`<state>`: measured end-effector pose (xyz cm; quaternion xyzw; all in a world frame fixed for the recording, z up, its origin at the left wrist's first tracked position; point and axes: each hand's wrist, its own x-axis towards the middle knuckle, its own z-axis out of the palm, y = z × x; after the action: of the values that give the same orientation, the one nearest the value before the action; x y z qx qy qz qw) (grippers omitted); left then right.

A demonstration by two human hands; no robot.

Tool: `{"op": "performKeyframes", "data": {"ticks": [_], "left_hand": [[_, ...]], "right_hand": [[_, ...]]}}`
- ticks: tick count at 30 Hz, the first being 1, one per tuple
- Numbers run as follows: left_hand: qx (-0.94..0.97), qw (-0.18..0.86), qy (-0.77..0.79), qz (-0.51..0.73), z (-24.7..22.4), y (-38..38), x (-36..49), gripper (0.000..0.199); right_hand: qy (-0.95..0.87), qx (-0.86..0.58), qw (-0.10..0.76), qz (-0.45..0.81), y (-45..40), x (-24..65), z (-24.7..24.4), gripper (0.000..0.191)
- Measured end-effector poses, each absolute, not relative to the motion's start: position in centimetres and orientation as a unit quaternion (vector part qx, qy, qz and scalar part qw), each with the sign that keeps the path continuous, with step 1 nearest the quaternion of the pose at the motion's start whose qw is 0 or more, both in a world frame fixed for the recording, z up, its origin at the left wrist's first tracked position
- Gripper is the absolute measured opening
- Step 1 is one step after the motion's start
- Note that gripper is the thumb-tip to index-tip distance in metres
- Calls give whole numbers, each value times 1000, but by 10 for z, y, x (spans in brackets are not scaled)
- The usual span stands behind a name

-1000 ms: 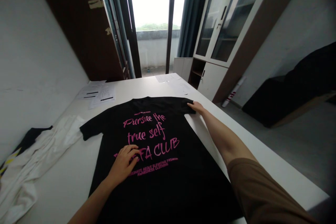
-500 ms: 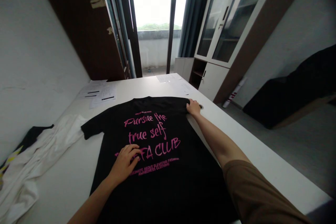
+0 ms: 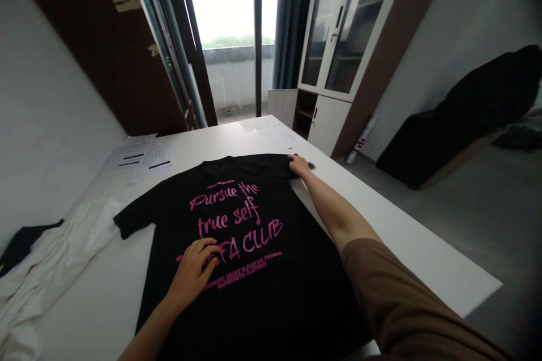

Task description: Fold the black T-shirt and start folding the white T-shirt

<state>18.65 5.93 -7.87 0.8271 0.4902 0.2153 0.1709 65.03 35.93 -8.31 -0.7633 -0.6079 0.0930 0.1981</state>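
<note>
A black T-shirt (image 3: pixel 249 310) with pink lettering is spread over the white table, its collar toward the window. My left hand (image 3: pixel 197 264) rests on the printed lines, fingers apart and slightly bent, covering some of the letters. At the far right corner of the shirt, my right hand (image 3: pixel 298 165) has its fingers closed on the end of the sleeve. The other sleeve (image 3: pixel 138 211) lies stretched out to the left with no hand on it. The shirt's lower edge runs out of view at the bottom.
Crumpled white cloth (image 3: pixel 80 242) and a dark garment (image 3: pixel 27 242) lie on the left of the table (image 3: pixel 406 225). Papers (image 3: pixel 144 159) are at the far left, with more sheets (image 3: pixel 265 127) at the far end. A cabinet (image 3: pixel 330 118) stands beyond the right edge.
The camera view has swung to the right, so the scene sits further left. Both hands stay at about the same places on the T-shirt, which looks unchanged.
</note>
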Motion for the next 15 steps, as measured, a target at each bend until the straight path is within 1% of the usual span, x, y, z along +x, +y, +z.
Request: {"op": "performKeyframes", "data": {"ticks": [5,9,11,13,15], "left_hand": [[826,170,491,219,-76,59,188,23],[826,172,490,220,-77,58,187,23],[826,173,489,219,-79,59,186,22],[827,175,488,218,-81,59,185,22],[827,177,486,218,-81,59,185,23]], "right_hand": [[-607,-756,241,48,357,657,-85,47],[-540,-807,228,68,350,656,-86,45],[-529,-813,241,26,347,652,-85,44],[-561,-784,262,-53,346,644,-85,43],[-618,-744,245,-77,344,635,-89,44]]}}
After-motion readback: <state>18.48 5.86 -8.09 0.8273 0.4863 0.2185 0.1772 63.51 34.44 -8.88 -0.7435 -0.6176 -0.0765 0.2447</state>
